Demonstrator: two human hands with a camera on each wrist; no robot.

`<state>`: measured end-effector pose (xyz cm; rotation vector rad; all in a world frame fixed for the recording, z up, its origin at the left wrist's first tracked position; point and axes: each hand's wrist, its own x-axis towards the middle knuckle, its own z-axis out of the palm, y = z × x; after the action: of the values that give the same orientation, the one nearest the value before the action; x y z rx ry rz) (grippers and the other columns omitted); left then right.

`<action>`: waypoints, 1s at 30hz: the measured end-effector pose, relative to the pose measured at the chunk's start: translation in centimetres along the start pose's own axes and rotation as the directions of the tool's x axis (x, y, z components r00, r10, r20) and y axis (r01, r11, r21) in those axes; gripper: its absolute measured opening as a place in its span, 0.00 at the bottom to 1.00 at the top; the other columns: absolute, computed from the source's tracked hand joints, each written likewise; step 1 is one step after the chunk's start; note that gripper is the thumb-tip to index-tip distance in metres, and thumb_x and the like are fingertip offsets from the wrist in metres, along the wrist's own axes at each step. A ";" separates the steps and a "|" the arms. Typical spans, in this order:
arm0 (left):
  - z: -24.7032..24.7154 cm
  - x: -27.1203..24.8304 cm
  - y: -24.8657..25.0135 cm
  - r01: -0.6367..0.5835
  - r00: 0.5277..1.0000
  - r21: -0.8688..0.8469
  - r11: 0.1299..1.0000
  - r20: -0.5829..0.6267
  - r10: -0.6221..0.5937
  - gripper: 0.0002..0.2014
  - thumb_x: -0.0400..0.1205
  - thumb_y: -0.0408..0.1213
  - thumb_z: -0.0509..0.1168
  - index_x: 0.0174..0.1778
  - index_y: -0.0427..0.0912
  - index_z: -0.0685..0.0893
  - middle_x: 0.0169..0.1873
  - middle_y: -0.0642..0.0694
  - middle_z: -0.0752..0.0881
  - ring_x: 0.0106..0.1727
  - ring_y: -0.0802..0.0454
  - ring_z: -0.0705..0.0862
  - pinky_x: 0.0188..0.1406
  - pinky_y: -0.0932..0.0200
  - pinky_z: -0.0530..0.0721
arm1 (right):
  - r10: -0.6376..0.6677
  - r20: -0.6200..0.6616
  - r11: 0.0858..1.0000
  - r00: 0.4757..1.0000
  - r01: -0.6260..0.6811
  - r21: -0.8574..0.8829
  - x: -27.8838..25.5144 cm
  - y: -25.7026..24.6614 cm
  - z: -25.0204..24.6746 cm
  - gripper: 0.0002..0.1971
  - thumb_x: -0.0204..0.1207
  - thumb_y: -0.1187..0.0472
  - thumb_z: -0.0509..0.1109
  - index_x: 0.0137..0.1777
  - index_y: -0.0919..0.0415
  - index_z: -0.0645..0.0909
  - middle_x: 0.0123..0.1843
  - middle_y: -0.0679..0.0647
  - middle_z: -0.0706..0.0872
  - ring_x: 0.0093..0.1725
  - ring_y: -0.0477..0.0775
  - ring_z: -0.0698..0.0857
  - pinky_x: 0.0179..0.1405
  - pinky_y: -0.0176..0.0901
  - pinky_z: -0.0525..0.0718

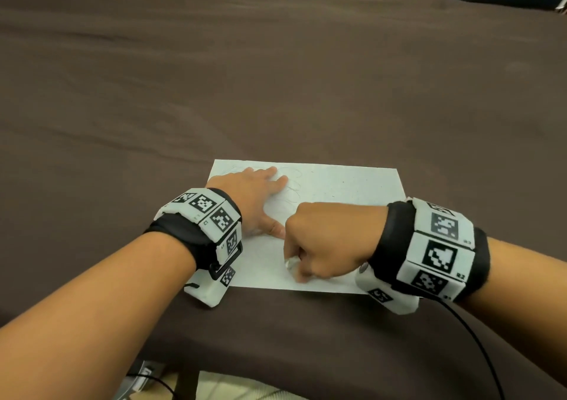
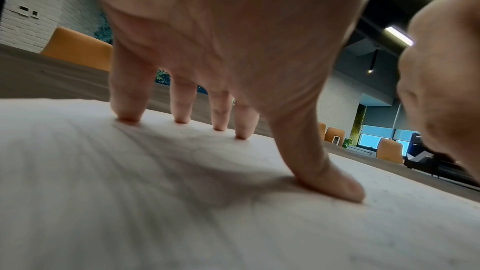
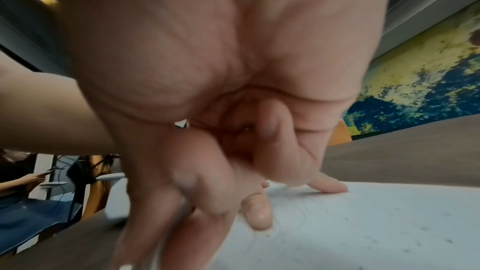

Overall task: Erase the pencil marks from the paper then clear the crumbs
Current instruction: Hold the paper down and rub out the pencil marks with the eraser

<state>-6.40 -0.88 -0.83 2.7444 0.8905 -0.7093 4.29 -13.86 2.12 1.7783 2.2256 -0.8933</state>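
Note:
A white sheet of paper [image 1: 343,191] with faint pencil loops [image 1: 293,189] lies on the brown table. My left hand [image 1: 257,197] lies flat on its left part, fingertips [image 2: 182,119] and thumb pressing the paper [image 2: 130,192] down. My right hand [image 1: 322,240] is curled in a fist over the sheet's near edge and pinches a small white eraser [image 1: 291,261] against the paper. In the right wrist view the curled fingers [image 3: 280,151] hide the eraser; the paper [image 3: 376,223] carries small dark crumbs [image 3: 426,229]. Tiny specks dot the sheet's right part [image 1: 349,182].
The brown table [image 1: 276,77] stretches far beyond the paper on all sides. A black cable [image 1: 478,347] trails from my right wrist over the near edge. Orange chairs [image 2: 78,48] stand behind the table. A seated person [image 3: 23,184] is off to the left.

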 end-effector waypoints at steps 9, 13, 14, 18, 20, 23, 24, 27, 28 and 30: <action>0.0 0.0 -0.2 -0.016 1.000 -0.023 1.000 -0.009 0.016 0.55 0.69 0.76 0.65 0.86 0.63 0.44 0.86 0.62 0.42 0.87 0.53 0.46 0.81 0.42 0.59 | 0.227 -0.104 0.973 0.968 -0.230 -0.013 1.3 3.3 -3.4 0.16 0.75 0.53 0.79 0.27 0.50 0.82 0.28 0.46 0.82 0.33 0.51 0.79 0.36 0.48 0.81; 0.1 0.1 -0.3 -0.018 1.000 -0.023 1.000 -0.005 0.018 0.55 0.68 0.76 0.65 0.86 0.63 0.44 0.86 0.62 0.42 0.87 0.53 0.46 0.82 0.42 0.59 | 0.205 -0.096 0.979 0.974 -0.205 0.007 1.0 2.9 -2.2 0.08 0.77 0.54 0.74 0.41 0.54 0.92 0.35 0.50 0.89 0.39 0.54 0.86 0.41 0.48 0.86; 0.0 0.1 -0.2 -0.016 1.000 -0.021 1.000 -0.003 0.016 0.55 0.68 0.76 0.65 0.86 0.63 0.43 0.86 0.62 0.42 0.87 0.53 0.46 0.82 0.42 0.58 | 0.185 -0.067 0.983 0.980 -0.185 0.015 0.7 2.4 -1.7 0.08 0.78 0.54 0.74 0.44 0.54 0.93 0.36 0.49 0.91 0.40 0.53 0.87 0.43 0.48 0.88; -0.1 -0.2 0.1 -0.003 1.000 -0.019 1.000 -0.001 0.003 0.53 0.70 0.75 0.65 0.86 0.65 0.42 0.85 0.64 0.42 0.87 0.53 0.45 0.81 0.43 0.58 | 0.088 0.066 0.996 0.994 -0.088 -0.003 -0.1 0.7 -0.5 0.07 0.78 0.57 0.73 0.46 0.56 0.93 0.37 0.53 0.91 0.37 0.51 0.84 0.42 0.46 0.85; -0.2 -0.3 0.1 -0.001 1.000 -0.022 1.000 0.000 0.001 0.53 0.70 0.75 0.65 0.86 0.65 0.42 0.85 0.64 0.42 0.87 0.53 0.45 0.80 0.43 0.59 | 0.099 0.073 0.995 0.992 -0.098 -0.016 0.2 0.7 -0.9 0.07 0.77 0.56 0.75 0.46 0.57 0.92 0.39 0.53 0.92 0.39 0.52 0.85 0.42 0.45 0.85; -0.2 -0.3 0.0 -0.006 1.000 -0.027 1.000 -0.004 0.006 0.54 0.69 0.76 0.65 0.86 0.65 0.43 0.86 0.64 0.42 0.87 0.54 0.46 0.80 0.42 0.60 | 0.196 -0.025 0.980 0.980 -0.197 -0.022 1.3 2.6 -2.5 0.08 0.76 0.53 0.77 0.38 0.54 0.88 0.36 0.51 0.89 0.38 0.52 0.84 0.39 0.45 0.84; -0.2 -0.3 0.0 -0.006 1.000 -0.027 1.000 -0.005 0.006 0.54 0.69 0.76 0.65 0.86 0.65 0.44 0.86 0.64 0.43 0.87 0.54 0.46 0.80 0.41 0.61 | 0.236 -0.070 0.971 0.969 -0.238 -0.016 1.6 3.4 -3.2 0.08 0.75 0.53 0.77 0.38 0.55 0.90 0.37 0.51 0.90 0.40 0.54 0.85 0.40 0.48 0.87; -0.2 -0.4 0.0 -0.004 1.000 -0.026 1.000 -0.005 0.004 0.54 0.68 0.76 0.65 0.85 0.65 0.44 0.85 0.65 0.43 0.87 0.54 0.46 0.79 0.40 0.64 | 0.315 -0.164 0.949 0.935 -0.316 0.020 2.3 5.3 -4.6 0.06 0.75 0.56 0.76 0.41 0.55 0.93 0.40 0.54 0.91 0.45 0.61 0.89 0.47 0.58 0.91; -0.2 -0.4 0.0 -0.004 1.000 -0.026 1.000 -0.004 0.004 0.54 0.68 0.76 0.65 0.85 0.65 0.44 0.85 0.65 0.43 0.87 0.54 0.46 0.79 0.40 0.64 | 0.321 -0.175 0.947 0.931 -0.322 0.022 2.4 5.5 -4.6 0.07 0.76 0.56 0.75 0.41 0.55 0.93 0.40 0.54 0.91 0.45 0.62 0.89 0.47 0.59 0.91; -0.2 -0.5 0.0 -0.002 1.000 -0.028 1.000 0.002 0.002 0.54 0.69 0.76 0.66 0.85 0.65 0.44 0.85 0.65 0.43 0.87 0.54 0.46 0.79 0.41 0.63 | 0.300 -0.167 0.953 0.939 -0.303 0.004 2.5 5.3 -4.1 0.07 0.76 0.56 0.74 0.41 0.55 0.93 0.40 0.54 0.91 0.44 0.62 0.89 0.45 0.58 0.91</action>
<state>-6.65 -1.05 -0.43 2.7191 0.8908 -0.6938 9.43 -8.99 2.40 2.1773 1.9608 -0.6764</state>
